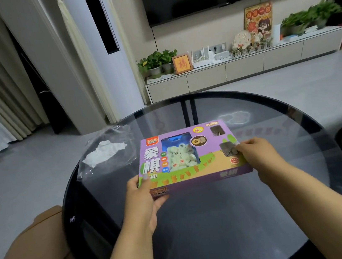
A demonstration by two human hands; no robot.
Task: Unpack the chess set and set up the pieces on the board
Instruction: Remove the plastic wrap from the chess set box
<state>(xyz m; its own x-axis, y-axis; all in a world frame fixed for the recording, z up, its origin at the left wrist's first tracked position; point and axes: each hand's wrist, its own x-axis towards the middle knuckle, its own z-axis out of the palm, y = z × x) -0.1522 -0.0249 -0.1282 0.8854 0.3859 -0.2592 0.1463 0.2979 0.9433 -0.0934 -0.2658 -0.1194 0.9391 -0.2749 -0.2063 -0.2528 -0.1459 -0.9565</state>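
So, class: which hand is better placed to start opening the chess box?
Probably the right hand: it rests at the chess box's right end, while the left hand steadies the near-left corner.

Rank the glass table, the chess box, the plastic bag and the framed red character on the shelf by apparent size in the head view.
1. Glass table
2. Chess box
3. Plastic bag, a little smaller
4. Framed character, smallest, though farther away, which shrinks it.
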